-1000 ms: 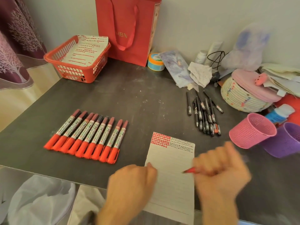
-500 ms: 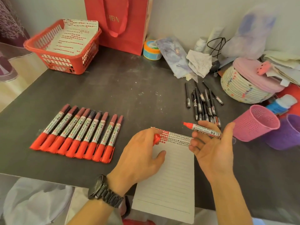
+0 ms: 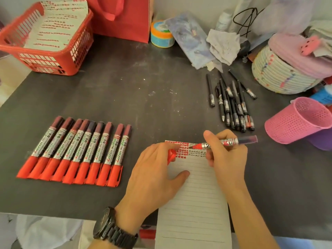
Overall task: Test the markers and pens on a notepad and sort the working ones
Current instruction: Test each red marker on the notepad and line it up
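Red marker (image 3: 222, 142), uncapped, lies at centre-right of the frame with its tip at the top edge of the notepad (image 3: 194, 198), on or just above the block of red test marks — contact cannot be confirmed. Right hand (image 3: 226, 155) is closed around the barrel in a writing grip. Left hand (image 3: 158, 177) presses flat on the notepad's left edge, with the red cap (image 3: 171, 155) pinched between its fingers.

Row of nine capped red markers (image 3: 75, 151) lies side by side at left of frame on the desk (image 3: 125, 97). Loose pile of black pens (image 3: 231, 105) sits at upper right, near the pink mesh cup (image 3: 296, 121). Red basket (image 3: 45, 40) holding marked sheets, upper left.

Risks, as judged:
- Notepad overhangs the desk's near edge — easing the left hand's pressure could let it slide or tip off.
- Top rows already crowded with marks; a faint new stroke may be misread as working.
- Cap loosely pinched — could drop.
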